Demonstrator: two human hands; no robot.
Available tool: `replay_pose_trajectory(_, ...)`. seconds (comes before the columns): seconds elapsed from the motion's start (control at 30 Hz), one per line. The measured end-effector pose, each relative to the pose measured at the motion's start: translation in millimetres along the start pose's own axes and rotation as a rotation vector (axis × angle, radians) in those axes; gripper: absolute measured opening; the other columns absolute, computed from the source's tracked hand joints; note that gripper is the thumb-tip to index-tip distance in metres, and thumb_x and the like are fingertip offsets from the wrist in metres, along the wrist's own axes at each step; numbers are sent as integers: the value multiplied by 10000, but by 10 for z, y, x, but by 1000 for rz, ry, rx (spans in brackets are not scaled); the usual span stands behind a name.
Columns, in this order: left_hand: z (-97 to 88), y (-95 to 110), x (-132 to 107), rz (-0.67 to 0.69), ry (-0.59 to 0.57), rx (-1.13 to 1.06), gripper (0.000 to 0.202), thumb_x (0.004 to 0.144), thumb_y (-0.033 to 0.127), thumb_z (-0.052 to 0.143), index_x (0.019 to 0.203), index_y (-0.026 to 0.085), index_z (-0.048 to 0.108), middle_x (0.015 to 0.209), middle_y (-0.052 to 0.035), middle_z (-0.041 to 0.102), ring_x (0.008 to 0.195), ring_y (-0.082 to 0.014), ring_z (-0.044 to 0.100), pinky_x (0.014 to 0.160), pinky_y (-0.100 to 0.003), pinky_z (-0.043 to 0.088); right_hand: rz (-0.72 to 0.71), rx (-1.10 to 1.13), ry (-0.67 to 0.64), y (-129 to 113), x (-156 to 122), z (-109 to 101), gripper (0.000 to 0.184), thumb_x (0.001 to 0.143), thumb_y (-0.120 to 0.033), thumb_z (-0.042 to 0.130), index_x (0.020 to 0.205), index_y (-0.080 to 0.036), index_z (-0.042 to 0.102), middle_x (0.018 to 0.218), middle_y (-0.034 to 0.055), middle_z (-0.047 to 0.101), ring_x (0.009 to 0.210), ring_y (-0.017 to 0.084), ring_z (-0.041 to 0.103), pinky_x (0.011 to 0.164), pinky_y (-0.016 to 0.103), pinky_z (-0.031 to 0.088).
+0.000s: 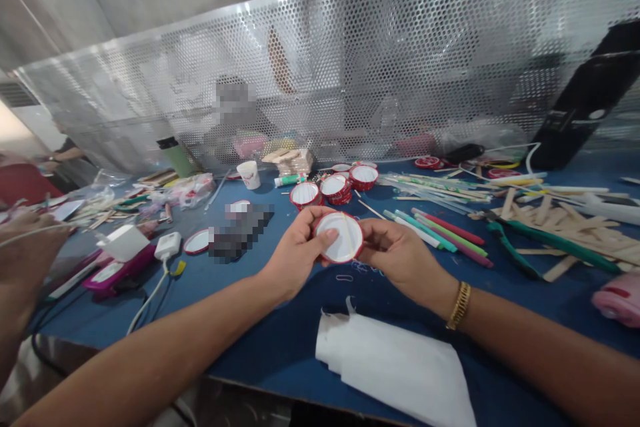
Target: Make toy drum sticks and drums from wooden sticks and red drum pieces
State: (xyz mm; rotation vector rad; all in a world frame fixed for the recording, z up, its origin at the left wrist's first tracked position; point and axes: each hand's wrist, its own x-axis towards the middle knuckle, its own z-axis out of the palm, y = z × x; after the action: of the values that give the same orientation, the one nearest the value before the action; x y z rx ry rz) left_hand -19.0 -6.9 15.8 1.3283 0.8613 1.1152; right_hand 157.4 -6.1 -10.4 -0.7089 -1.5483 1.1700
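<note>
Both my hands hold one small round red-rimmed cap (341, 237) with a white paper face, above the blue table (260, 340). My left hand (299, 250) grips its left edge, thumb pressed on the white face. My right hand (395, 255) pinches its right edge; a gold bracelet sits on that wrist. A thin rubber band runs across the cap's face. Several similar caps (334, 190) stand just behind.
White paper sheets (395, 367) lie at the near edge. Coloured markers (440, 230), green-handled pliers (525, 243) and wooden sticks (565, 227) lie right. A white charger (167, 245), pink device (117, 270) and paper cup (249, 174) lie left. A perforated metal screen (380, 60) stands behind. Another person's arm (23, 260) is far left.
</note>
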Motion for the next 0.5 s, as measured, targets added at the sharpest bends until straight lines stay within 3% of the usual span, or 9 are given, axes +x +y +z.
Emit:
replay_pose_trajectory(0.33,5,71,-26,-28,-189,88,329,809,310,723,1057,194,540,856,15,567,587,-72,505,428,-162,398,218,107,69,-3,-15,2,302,577,-343,855,726,-194,639,735,-24,663,685,130,587,683,279,493)
replay_pose_trajectory(0.5,1,68,-26,16,-200,179,288,829,290,686,1060,196,543,845,14,548,602,-82,494,428,-163,402,240,125,124,10,15,-56,297,635,-390,818,810,-201,671,765,-9,680,670,119,578,627,256,471)
